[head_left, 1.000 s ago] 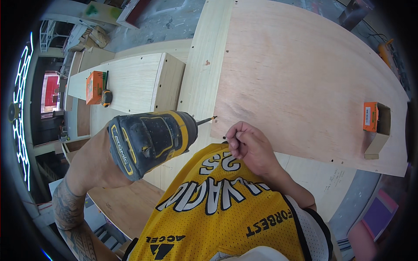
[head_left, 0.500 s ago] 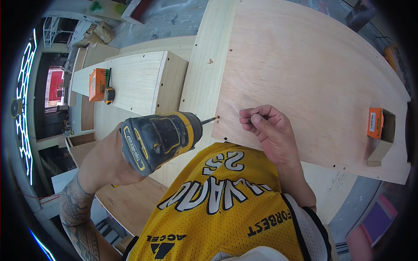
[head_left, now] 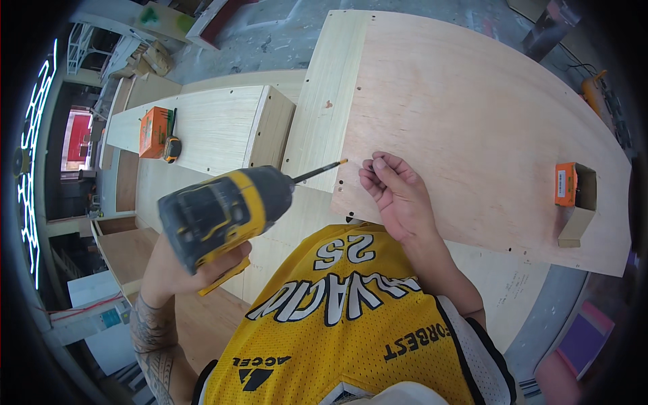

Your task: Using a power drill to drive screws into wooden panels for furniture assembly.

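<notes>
My left hand (head_left: 223, 267) is wrapped round the handle of a black and yellow cordless drill (head_left: 226, 212). Its long driver bit (head_left: 318, 172) points up and to the right, with the tip in the air just left of my right fingertips. My right hand (head_left: 403, 196) pinches a small dark screw (head_left: 370, 167), mostly covered by the fingers. Beneath both hands lies a large plywood panel (head_left: 466, 115) with a paler strip (head_left: 317, 111) along its left side. Dark screw heads (head_left: 341, 182) dot the panel near the bit.
An orange open-flapped carton (head_left: 565, 184) sits on the panel's right part. To the left, a long pale wooden box (head_left: 216, 115) carries another orange carton (head_left: 154, 131) and a tape measure (head_left: 172, 149). A yellow tool (head_left: 595, 91) is at the far right.
The drill has drawn back to the left, and its bit has come up off the screw at the panel's edge. My right hand has shifted slightly left and away from me, toward the bit.
</notes>
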{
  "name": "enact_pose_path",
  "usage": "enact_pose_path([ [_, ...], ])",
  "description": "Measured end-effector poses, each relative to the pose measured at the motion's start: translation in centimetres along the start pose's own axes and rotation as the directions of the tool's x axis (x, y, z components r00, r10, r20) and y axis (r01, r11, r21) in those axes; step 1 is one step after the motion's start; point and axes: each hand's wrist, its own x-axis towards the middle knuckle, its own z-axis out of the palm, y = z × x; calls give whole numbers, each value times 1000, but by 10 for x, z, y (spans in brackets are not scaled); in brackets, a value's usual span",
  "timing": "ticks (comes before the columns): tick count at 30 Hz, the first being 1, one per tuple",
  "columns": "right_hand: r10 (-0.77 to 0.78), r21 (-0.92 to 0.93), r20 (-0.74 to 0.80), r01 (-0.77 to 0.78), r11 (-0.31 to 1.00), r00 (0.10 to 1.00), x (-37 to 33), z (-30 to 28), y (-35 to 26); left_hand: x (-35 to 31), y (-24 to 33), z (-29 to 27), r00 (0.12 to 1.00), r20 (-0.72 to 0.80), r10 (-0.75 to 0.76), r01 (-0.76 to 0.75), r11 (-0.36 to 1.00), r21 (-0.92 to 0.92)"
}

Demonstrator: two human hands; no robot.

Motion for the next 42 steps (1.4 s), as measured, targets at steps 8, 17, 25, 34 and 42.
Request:
enact_pose_path([
  [8, 43, 283, 91, -67, 957, 995, 11, 32, 4, -14, -49, 21, 976, -155, 155, -192, 943, -270],
  [17, -10, 312, 77, -15, 950, 997, 28, 46, 11, -2, -50, 24, 986, -165, -17, -33, 953, -301],
  [25, -13, 425, -14, 17, 905, 1000, 120, 77, 22, 72, 3, -3, 983, -162, 90, -133, 951, -279],
  [34, -107, 509, -172, 182, 841, 979, 173, 80, 28, 151, 55, -31, 999, -24, -37, 35, 996, -84],
  [42, -99, 489, -246, 212, 846, 964, 167, 84, 29, 160, 70, -34, 998, 1, -58, 58, 998, -26],
])
